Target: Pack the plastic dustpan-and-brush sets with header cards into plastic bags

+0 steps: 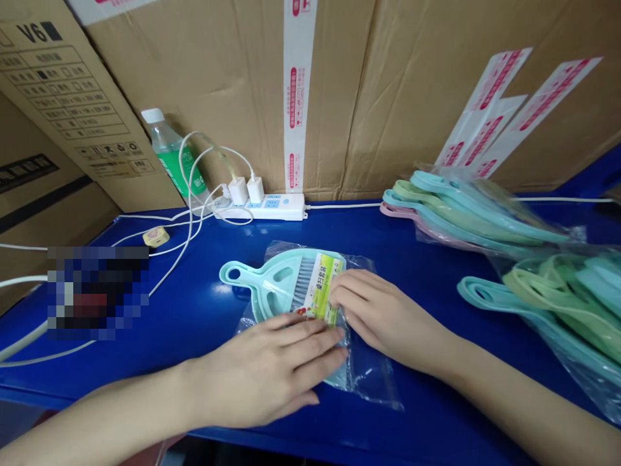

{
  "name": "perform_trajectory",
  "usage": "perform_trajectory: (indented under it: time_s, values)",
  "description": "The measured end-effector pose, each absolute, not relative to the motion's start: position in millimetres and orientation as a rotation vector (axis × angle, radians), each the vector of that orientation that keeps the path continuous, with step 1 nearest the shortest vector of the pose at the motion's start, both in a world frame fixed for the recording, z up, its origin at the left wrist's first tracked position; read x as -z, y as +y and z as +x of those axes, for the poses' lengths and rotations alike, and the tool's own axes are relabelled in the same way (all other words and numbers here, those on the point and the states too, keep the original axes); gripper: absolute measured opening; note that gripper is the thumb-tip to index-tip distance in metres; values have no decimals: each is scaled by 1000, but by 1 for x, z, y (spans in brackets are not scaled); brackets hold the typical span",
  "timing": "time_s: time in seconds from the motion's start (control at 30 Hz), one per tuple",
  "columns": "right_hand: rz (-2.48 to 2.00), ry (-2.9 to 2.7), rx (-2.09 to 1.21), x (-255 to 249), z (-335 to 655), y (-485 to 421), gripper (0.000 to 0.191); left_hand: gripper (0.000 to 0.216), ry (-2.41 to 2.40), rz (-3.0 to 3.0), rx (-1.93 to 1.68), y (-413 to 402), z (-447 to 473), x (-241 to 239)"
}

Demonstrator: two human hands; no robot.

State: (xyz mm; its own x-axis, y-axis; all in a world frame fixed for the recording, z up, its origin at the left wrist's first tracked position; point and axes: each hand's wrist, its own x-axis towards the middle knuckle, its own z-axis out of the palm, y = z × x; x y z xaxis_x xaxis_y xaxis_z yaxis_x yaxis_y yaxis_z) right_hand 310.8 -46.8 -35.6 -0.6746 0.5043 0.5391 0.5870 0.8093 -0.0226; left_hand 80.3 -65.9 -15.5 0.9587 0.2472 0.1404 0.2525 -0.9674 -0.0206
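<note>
A light-blue dustpan (284, 272) lies flat on the blue table inside a clear plastic bag (371, 369), its looped handle pointing left. A small brush with grey bristles (304, 278) sits in the pan, partly under a green and white printed label (326, 285). My left hand (272, 369) rests over the near side of the pan, fingers stretched out across the lower end of the label. My right hand (383, 314) has its fingers bent and pressed together at the label's right edge. Its thumb tip is hidden.
Bagged dustpans in blue, green and pink form a stack (466, 207) at the back right, with another pile (557, 304) nearer. A power strip (281, 207) with chargers, white cables and a bottle (177, 155) stand along the cardboard boxes (233, 84). A yellow object (156, 237) lies left.
</note>
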Motion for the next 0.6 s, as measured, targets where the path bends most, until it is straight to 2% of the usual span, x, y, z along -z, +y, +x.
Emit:
perform_trajectory:
  time_s: [0.6]
  values:
    - [-902, -2314, 559, 35, 320, -29, 31, 37, -379, -3102, 261, -64, 80, 20]
